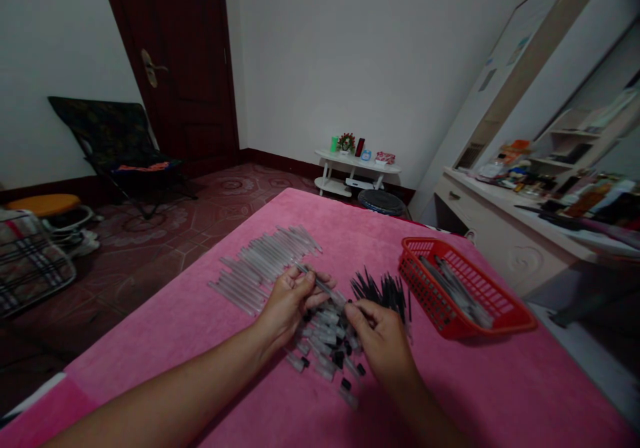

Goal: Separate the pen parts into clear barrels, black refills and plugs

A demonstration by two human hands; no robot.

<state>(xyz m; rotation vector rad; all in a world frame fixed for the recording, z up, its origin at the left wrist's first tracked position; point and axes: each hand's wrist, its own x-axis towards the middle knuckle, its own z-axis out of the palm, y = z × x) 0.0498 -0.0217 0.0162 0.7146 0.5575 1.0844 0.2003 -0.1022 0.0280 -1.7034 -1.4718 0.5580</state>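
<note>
Between my two hands a clear pen barrel [323, 284] slants down to the right. My left hand [290, 301] is closed on its upper part, thumb on top. At the lower end my right hand [377, 331] pinches a clear piece that looks like a pen cap [340, 299], partly hidden by the fingers. Below lies a heap of clear caps with black parts [325, 341]. Rows of clear pen barrels [265, 261] are spread beyond my left hand. A bunch of thin black pen refills [383, 288] sits just past my right hand.
A red plastic basket [445, 325] holding pens [457, 291] stands on the right of the pink cloth-covered table [165, 361]. Farther off are a small white shelf table [357, 161], a folding chair [110, 135], a cluttered dresser [520, 225] and a dark door [180, 68].
</note>
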